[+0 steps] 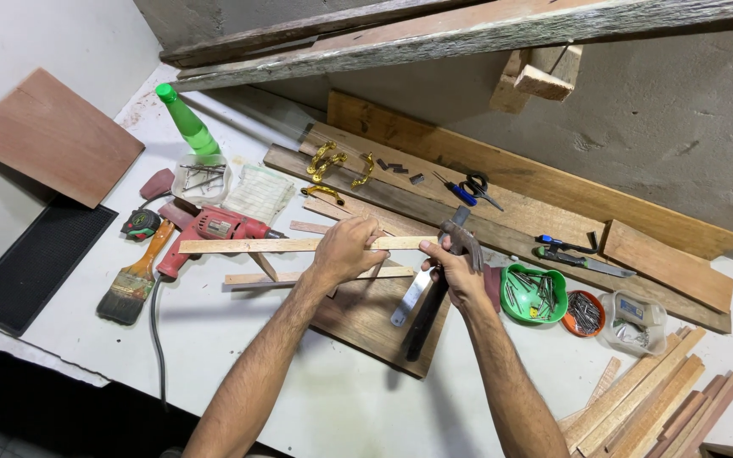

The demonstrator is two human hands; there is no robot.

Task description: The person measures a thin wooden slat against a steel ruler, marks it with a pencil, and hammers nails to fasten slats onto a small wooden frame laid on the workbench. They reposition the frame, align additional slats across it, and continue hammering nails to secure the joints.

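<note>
Left hand (348, 250) pinned the thin wood strip (248, 245) flat, strip running out past its left. Right hand (460, 276) gripped the hammer (434, 288) just beside it. I'd have kept fingers clear and tapped lightly.

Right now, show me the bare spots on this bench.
Bare white bench between the paintbrush and dark board, and nearest you under the forearms. Crowded: the planks by the brass handles, and around the green nail bowl.

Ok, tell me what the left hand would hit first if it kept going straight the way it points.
Probably the right hand holding the dark-handled hammer: the left hand, gripping the long thin pale wooden strip, points along it toward them. Depth is unclear.
</note>
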